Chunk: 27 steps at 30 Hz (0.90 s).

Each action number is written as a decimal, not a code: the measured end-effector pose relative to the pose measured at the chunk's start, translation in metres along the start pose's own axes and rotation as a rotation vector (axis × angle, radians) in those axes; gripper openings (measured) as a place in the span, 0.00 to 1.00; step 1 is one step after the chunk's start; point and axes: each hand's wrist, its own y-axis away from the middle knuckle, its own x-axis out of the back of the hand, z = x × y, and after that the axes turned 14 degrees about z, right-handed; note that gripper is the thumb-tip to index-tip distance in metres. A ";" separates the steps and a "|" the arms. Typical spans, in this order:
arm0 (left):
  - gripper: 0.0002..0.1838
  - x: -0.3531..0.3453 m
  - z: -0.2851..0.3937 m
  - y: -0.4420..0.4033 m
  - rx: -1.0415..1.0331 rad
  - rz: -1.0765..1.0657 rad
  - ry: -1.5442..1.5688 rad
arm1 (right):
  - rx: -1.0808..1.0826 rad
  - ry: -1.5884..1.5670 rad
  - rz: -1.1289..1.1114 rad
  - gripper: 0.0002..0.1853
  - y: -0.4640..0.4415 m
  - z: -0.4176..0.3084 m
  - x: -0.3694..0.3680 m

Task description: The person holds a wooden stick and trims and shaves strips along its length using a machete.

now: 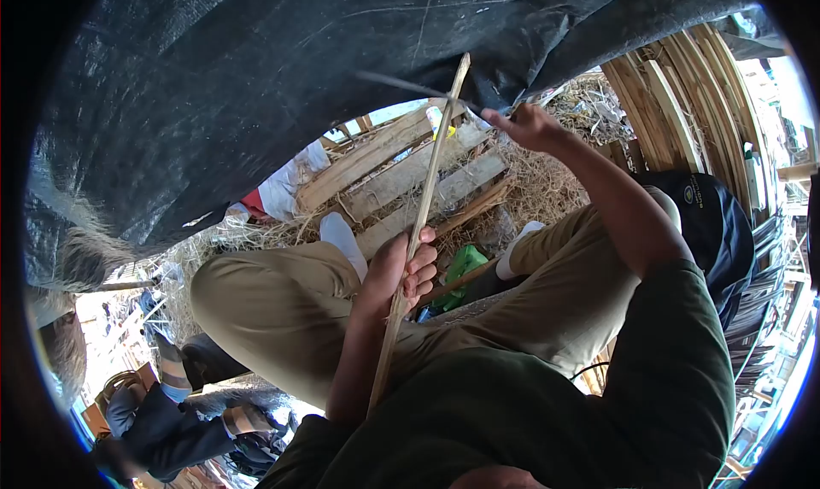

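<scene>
A long thin wooden stick (433, 169) slants up from my lap toward the dark sheet. My left hand (408, 265) is wrapped round it at mid-length, above my lap. Farther up and to the right, my right hand (531, 128) is closed on the handle of a knife, its thumb stretched along it. The knife's blade (401, 83) is blurred and crosses the stick just below its top end. Most of the handle is hidden in my fingers.
A black sheet (222, 70) hangs across the top. Wooden slats (410, 169) and straw (547, 181) lie beyond my feet. Stacked planks (683, 96) and a black bag (705, 224) are at the right. Another person (171, 421) is at the lower left.
</scene>
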 end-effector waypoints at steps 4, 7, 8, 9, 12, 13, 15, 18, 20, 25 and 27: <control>0.11 0.002 0.000 0.003 -0.040 0.055 -0.078 | 0.098 0.147 0.135 0.17 -0.014 0.005 0.008; 0.11 -0.001 0.001 0.007 -0.093 0.100 -0.144 | -0.276 -0.403 0.061 0.21 -0.031 -0.010 0.024; 0.11 -0.002 0.002 0.008 -0.093 0.114 -0.150 | -0.364 -0.483 0.013 0.28 -0.040 -0.015 0.032; 0.11 -0.001 -0.001 0.010 -0.090 0.129 -0.154 | -0.260 -0.218 0.050 0.31 -0.028 -0.019 0.023; 0.11 0.005 -0.006 0.010 -0.095 0.163 -0.168 | -0.799 -0.179 -0.498 0.40 -0.002 -0.001 -0.003; 0.12 0.005 -0.005 0.013 -0.094 0.173 -0.202 | -0.818 -0.238 -0.517 0.41 0.002 0.008 -0.007; 0.12 0.001 -0.004 0.016 -0.089 0.193 -0.268 | -0.839 -0.339 -0.555 0.41 0.005 0.021 -0.006; 0.13 0.007 -0.004 0.012 -0.184 0.214 -0.262 | -0.738 -0.507 -0.640 0.41 -0.035 -0.011 0.020; 0.15 0.004 -0.006 0.016 -0.245 0.251 -0.330 | -0.721 -0.755 -0.707 0.41 -0.085 -0.036 0.057; 0.20 0.013 -0.014 0.010 -0.321 0.328 -0.399 | -0.606 -0.573 -0.774 0.22 -0.049 -0.019 0.019; 0.21 0.014 -0.019 0.008 -0.367 0.377 -0.461 | -0.471 -0.455 -0.507 0.17 -0.018 -0.007 0.001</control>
